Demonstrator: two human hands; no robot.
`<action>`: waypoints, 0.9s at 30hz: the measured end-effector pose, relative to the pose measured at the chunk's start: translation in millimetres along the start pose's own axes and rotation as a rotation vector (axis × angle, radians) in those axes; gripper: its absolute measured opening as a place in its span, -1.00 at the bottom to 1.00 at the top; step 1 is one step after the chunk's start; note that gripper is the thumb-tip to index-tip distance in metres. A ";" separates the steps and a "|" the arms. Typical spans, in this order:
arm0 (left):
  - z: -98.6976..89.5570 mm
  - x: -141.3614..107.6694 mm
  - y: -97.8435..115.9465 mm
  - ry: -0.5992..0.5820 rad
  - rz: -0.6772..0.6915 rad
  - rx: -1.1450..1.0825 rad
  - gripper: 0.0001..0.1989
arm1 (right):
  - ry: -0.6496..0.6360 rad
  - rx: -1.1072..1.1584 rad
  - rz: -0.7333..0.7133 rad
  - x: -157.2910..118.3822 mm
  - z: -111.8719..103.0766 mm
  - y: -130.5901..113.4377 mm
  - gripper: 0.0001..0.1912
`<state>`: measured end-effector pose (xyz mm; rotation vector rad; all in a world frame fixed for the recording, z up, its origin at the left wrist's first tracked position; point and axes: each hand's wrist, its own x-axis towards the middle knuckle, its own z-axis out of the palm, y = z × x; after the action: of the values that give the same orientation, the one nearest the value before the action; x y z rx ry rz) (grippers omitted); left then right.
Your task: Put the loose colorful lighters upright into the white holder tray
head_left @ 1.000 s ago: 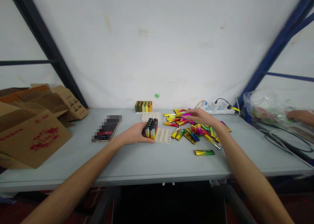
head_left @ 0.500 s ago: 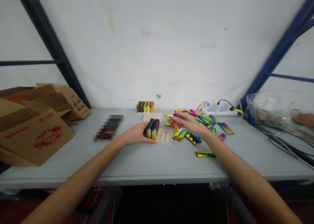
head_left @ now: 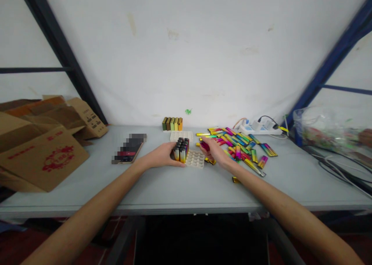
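Observation:
A cluster of lighters point(head_left: 181, 150) with black tops and shiny gradient bodies stands upright in the left part of a white tray point(head_left: 196, 159) with round hollows. My left hand point(head_left: 164, 155) curls around this cluster from the left, thumb along its front and fingers behind. Just right of the tray, my right hand point(head_left: 213, 149) is closed on a shiny purple-red lighter point(head_left: 204, 145), mostly covered by the fingers. Beyond my right hand lies a loose heap of shiny multicoloured lighters point(head_left: 238, 150), some partly under the hand and wrist.
A second white tray point(head_left: 181, 135) lies behind, near a row of green-to-orange lighters point(head_left: 172, 124). A phone point(head_left: 129, 150) is at left, beside cardboard boxes point(head_left: 43, 156). A power strip point(head_left: 260, 130) with cables stands back right. Another person's hand point(head_left: 365, 137) shows by a plastic bag point(head_left: 316, 127).
My right hand has lowered and turned slightly left toward the tray; the lighter in it, upright and plain before, is now mostly hidden. Some loose lighters have shifted. My left hand stays around the cluster.

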<state>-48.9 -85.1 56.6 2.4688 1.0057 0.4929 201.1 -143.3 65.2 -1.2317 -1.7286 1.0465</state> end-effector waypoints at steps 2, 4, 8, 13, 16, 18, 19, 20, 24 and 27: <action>-0.4 0.1 0.2 0.002 0.011 -0.004 -0.17 | 0.052 0.082 0.060 0.4 0.6 0.5 -0.42; -0.8 0.1 0.6 -0.002 0.005 0.000 -0.17 | 0.096 0.137 0.062 0.6 -0.4 0.6 -0.47; -1.8 -0.2 2.6 -0.005 -0.018 0.033 -0.17 | 0.126 0.135 0.033 1.2 -4.6 1.0 -0.51; -2.2 -0.5 4.1 0.003 -0.002 0.042 -0.16 | 0.104 0.187 0.090 2.7 -6.1 2.1 -0.46; -1.4 -0.2 1.7 -0.004 -0.002 0.042 -0.15 | 0.078 0.244 0.071 4.7 -6.2 3.5 -0.41; -0.9 0.2 -0.2 -0.013 0.001 0.044 -0.14 | 0.085 0.217 -0.008 5.7 -7.1 4.6 -0.40; -0.7 0.4 -0.9 -0.015 0.007 0.044 -0.14 | 0.098 0.170 -0.060 5.8 -7.8 5.1 -0.42; -0.5 0.6 -1.5 -0.014 0.016 0.043 -0.14 | 0.104 0.109 -0.111 5.7 -8.5 5.7 -0.44; -0.4 0.8 -1.9 -0.008 0.018 0.048 -0.15 | 0.074 -0.100 -0.214 4.6 -9.5 11.3 -0.55; -0.9 0.4 -0.3 -0.017 0.007 0.055 -0.15 | 0.159 -0.182 -0.208 6.7 -6.1 19.5 -0.59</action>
<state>-49.3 -84.4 57.3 2.5216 1.0168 0.4511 211.6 -131.8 50.3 -1.1811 -1.8118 0.6641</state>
